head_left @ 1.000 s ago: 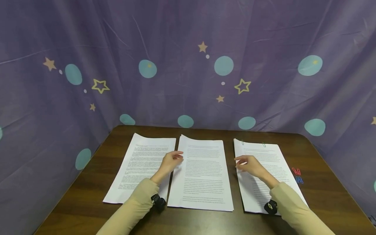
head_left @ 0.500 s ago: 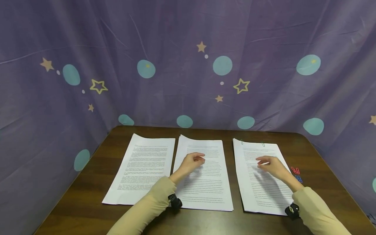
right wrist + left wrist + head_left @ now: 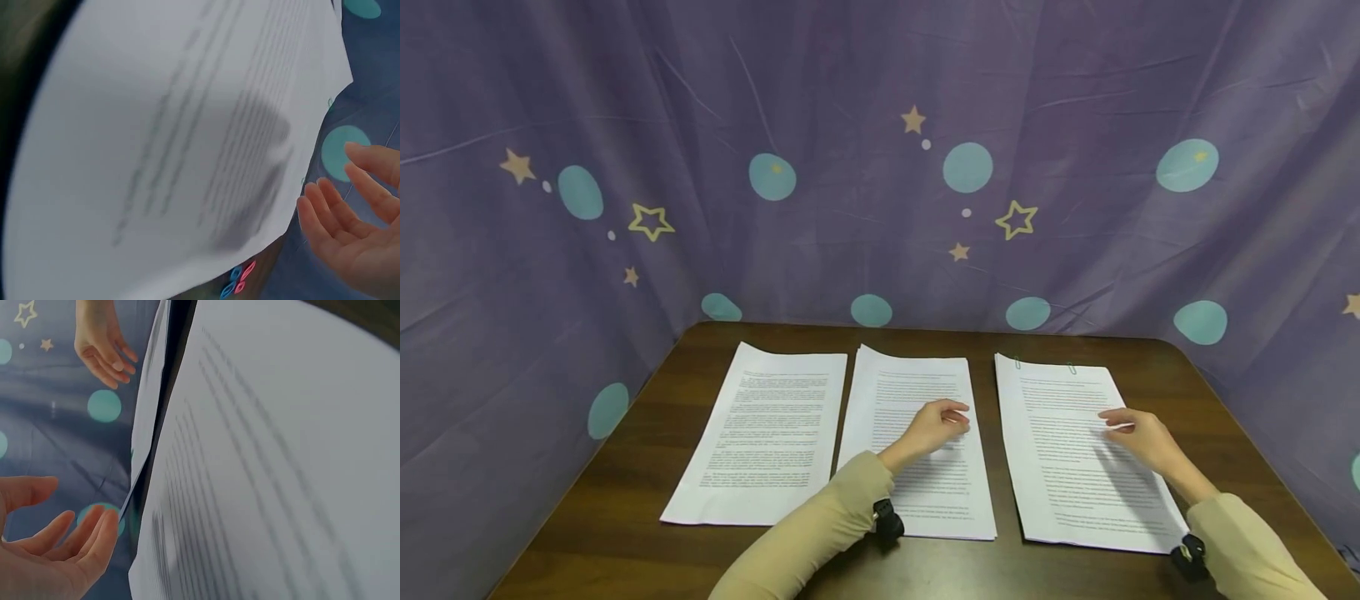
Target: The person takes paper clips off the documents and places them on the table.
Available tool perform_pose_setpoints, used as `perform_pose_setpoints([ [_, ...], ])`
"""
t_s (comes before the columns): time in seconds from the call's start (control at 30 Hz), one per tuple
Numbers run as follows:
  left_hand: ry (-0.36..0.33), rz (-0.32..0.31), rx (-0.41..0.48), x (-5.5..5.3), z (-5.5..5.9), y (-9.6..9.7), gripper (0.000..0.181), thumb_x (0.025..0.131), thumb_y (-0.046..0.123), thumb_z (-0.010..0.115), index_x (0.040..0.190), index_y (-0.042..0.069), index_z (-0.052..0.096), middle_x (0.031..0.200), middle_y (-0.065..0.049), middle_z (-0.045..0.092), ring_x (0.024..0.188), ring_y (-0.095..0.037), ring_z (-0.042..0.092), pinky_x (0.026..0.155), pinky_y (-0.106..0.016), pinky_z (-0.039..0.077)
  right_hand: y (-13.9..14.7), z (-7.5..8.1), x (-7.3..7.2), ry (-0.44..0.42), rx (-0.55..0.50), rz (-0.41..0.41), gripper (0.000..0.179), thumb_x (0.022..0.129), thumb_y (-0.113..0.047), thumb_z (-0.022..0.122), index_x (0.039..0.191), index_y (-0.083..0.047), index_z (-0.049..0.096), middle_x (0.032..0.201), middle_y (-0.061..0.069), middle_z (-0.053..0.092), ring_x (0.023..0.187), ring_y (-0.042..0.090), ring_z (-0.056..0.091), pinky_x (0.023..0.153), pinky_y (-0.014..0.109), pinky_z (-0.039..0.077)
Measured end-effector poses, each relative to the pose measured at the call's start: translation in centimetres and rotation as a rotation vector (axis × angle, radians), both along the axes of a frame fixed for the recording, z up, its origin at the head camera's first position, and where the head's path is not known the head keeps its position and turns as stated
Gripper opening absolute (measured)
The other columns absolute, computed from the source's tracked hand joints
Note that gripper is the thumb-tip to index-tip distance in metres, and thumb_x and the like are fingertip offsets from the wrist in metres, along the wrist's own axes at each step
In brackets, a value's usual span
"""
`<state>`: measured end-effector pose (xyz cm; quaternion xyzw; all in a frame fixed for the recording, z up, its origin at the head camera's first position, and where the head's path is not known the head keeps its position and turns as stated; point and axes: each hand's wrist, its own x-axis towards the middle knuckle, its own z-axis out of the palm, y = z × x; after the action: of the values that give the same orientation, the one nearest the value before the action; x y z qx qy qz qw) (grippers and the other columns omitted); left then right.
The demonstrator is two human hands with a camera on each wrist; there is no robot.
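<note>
My left hand (image 3: 932, 427) hovers over the right part of the middle stack of printed paper (image 3: 917, 385), fingers loosely bent with nothing between them. Over the right-hand paper stack (image 3: 1052, 479), near its right edge, is my right hand (image 3: 1141, 440), also holding nothing. Two green paper clips (image 3: 1071, 367) sit on that stack's top edge. The right wrist view shows red paper clips (image 3: 245, 277) and blue paper clips (image 3: 230, 284) on the table beside the stack; in the head view my right hand and forearm hide them.
A third printed paper stack (image 3: 760, 433) lies at the left of the dark wooden table (image 3: 625, 533). Behind the table hangs a purple curtain (image 3: 850, 100) with stars and teal dots. A black strap device (image 3: 887, 521) is on my left wrist.
Both hands have moved to the right: the left from the gap between the left and middle stacks, the right across its stack, now covering the red and blue paper clips.
</note>
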<state>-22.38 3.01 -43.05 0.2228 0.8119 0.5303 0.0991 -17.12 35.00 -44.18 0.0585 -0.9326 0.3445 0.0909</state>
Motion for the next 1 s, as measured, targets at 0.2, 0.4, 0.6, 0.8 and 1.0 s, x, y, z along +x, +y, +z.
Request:
perform_pose_setpoints([
  [0.2,-0.049,-0.018,0.014,0.1,-0.3,2.0,0.037,0.078,0.002,0.061,0.113,-0.008,0.053,0.097,-0.021,0.061,0.083,-0.027,0.061,0.063,-0.022,0.048,1.2,-0.3,0.2,-0.026,0.031,-0.05,0.031,0.076,-0.003,0.065,0.101,0.013,0.057,0.097,0.031,0.058,0.08,0.037,0.059,0.059,0.028,0.046],
  [0.4,-0.07,-0.029,-0.039,0.4,-0.6,3.4,0.042,0.077,0.006,0.063,0.116,-0.003,0.052,0.106,-0.018,0.058,0.09,-0.025,0.058,0.068,-0.023,0.047,1.9,-0.7,0.4,-0.046,0.05,-0.086,0.034,0.075,-0.004,0.065,0.102,0.014,0.056,0.097,0.033,0.056,0.084,0.039,0.057,0.063,0.036,0.045],
  [0.6,-0.077,-0.06,-0.05,0.1,-1.3,4.6,0.045,0.076,0.006,0.063,0.118,-0.004,0.05,0.111,-0.019,0.055,0.095,-0.026,0.057,0.075,-0.024,0.047,2.5,-1.4,0.1,-0.058,0.066,-0.108,0.035,0.076,-0.005,0.065,0.102,0.015,0.055,0.097,0.036,0.054,0.088,0.044,0.054,0.071,0.047,0.045],
  [0.8,-0.071,-0.046,-0.055,-0.3,-1.9,5.4,0.048,0.076,0.006,0.064,0.12,-0.004,0.048,0.112,-0.02,0.053,0.1,-0.03,0.053,0.077,-0.025,0.046,3.4,-2.4,-0.3,-0.041,0.049,-0.101,0.04,0.073,-0.011,0.067,0.101,0.014,0.055,0.095,0.035,0.055,0.086,0.044,0.054,0.07,0.049,0.042],
  [1.0,-0.108,0.012,-0.035,-2.0,-4.2,6.5,0.049,0.076,0.008,0.065,0.122,0.002,0.047,0.114,-0.015,0.052,0.102,-0.025,0.052,0.081,-0.03,0.045,4.2,-3.3,-0.7,-0.019,0.029,-0.092,0.041,0.07,-0.014,0.069,0.1,0.012,0.058,0.092,0.03,0.059,0.08,0.036,0.056,0.064,0.039,0.044],
])
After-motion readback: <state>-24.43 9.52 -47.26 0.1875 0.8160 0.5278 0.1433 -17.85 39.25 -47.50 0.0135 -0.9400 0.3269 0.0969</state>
